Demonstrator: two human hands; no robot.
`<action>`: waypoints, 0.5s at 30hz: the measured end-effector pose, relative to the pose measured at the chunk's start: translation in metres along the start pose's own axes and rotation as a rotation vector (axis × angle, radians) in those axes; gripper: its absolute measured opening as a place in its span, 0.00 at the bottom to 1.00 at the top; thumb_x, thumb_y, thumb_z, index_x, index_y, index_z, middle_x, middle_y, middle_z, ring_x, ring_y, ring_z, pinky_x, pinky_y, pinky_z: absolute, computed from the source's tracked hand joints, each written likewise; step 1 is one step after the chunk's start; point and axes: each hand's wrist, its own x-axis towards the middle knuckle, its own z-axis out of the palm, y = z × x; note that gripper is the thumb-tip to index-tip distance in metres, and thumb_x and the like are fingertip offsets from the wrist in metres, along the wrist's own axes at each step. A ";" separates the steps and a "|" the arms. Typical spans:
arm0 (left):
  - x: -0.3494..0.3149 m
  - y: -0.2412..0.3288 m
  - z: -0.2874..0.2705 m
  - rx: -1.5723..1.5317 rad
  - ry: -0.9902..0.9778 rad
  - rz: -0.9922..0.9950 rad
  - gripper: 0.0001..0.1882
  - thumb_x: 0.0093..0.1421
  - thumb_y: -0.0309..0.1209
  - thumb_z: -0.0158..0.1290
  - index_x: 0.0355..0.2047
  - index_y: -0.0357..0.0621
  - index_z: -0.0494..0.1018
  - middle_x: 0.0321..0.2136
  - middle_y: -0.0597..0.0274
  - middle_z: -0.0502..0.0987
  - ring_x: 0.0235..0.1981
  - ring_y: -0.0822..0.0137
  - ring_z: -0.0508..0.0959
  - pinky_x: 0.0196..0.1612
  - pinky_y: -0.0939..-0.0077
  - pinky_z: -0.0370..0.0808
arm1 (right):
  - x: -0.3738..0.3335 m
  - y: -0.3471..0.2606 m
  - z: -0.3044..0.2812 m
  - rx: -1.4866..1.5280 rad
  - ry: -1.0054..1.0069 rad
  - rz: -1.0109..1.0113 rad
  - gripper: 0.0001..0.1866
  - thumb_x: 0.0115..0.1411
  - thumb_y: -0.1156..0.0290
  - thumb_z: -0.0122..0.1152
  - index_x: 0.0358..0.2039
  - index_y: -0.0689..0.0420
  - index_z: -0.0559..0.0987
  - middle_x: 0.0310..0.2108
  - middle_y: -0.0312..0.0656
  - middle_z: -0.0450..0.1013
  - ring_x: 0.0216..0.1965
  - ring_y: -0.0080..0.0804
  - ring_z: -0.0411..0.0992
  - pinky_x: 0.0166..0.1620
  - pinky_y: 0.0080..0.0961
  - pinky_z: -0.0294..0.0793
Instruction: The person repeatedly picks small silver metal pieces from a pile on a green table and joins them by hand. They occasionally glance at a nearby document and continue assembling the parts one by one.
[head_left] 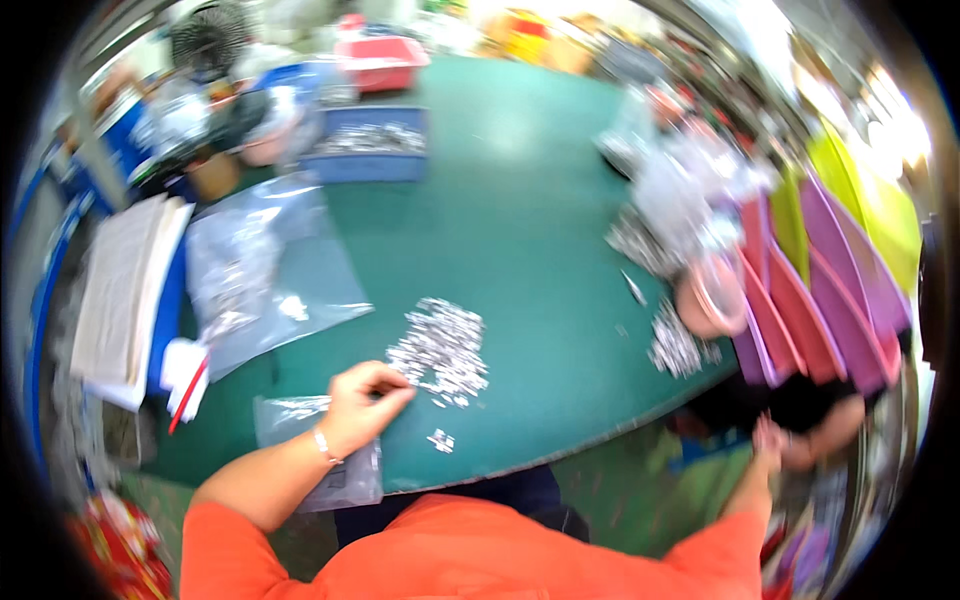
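My left hand (368, 402) is over the near part of the green table, at the left edge of a heap of small shiny metal parts (445, 350). Its thumb and fingers are drawn together; whatever they may hold is too small to make out. Beneath that wrist lies a clear plastic bag (352, 482), partly hidden by my arm. A little cluster of metal parts (440, 440) sits apart, nearer to me. My right hand (767, 436) is off the table at the right, close to another person's forearm and hand (825, 440). Its fingers are blurred.
On the left are a large clear bag (285, 260), papers (120, 290) and a red pen (188, 395). A blue bin of metal parts (370, 172) stands behind. Rightward are another heap (675, 345), a pink cup (712, 300) and stacked pink and purple trays (810, 290).
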 end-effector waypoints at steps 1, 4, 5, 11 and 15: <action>0.003 0.004 0.002 0.010 -0.028 0.017 0.04 0.55 0.21 0.62 0.31 0.38 0.78 0.30 0.62 0.80 0.32 0.74 0.79 0.37 0.79 0.77 | -0.006 -0.012 -0.004 0.003 0.006 0.036 0.38 0.63 0.56 0.38 0.67 0.64 0.44 0.68 0.56 0.42 0.69 0.48 0.40 0.69 0.45 0.37; 0.004 -0.004 0.006 -0.004 -0.048 0.023 0.05 0.56 0.24 0.63 0.32 0.38 0.79 0.31 0.61 0.80 0.32 0.75 0.80 0.36 0.79 0.77 | 0.001 -0.037 -0.021 0.005 0.057 0.031 0.35 0.62 0.57 0.41 0.64 0.64 0.48 0.66 0.56 0.45 0.66 0.48 0.44 0.66 0.44 0.41; 0.004 -0.001 0.007 -0.017 -0.043 0.009 0.05 0.56 0.24 0.63 0.32 0.38 0.79 0.31 0.62 0.80 0.32 0.75 0.80 0.36 0.79 0.77 | 0.002 -0.046 -0.025 0.000 0.076 0.022 0.35 0.62 0.57 0.42 0.64 0.64 0.49 0.65 0.56 0.47 0.65 0.48 0.45 0.66 0.44 0.42; 0.002 0.000 0.010 -0.037 -0.063 -0.001 0.06 0.58 0.27 0.62 0.34 0.39 0.79 0.32 0.63 0.80 0.33 0.74 0.80 0.38 0.80 0.77 | 0.004 -0.078 -0.025 0.005 0.129 -0.010 0.30 0.61 0.59 0.47 0.59 0.63 0.56 0.59 0.56 0.54 0.59 0.49 0.52 0.61 0.44 0.50; 0.004 0.000 0.012 -0.068 -0.071 -0.007 0.06 0.58 0.27 0.61 0.34 0.38 0.78 0.31 0.63 0.79 0.32 0.75 0.79 0.38 0.79 0.77 | 0.000 -0.102 -0.021 0.034 0.163 -0.024 0.28 0.60 0.60 0.50 0.56 0.62 0.61 0.55 0.56 0.58 0.54 0.49 0.57 0.57 0.43 0.55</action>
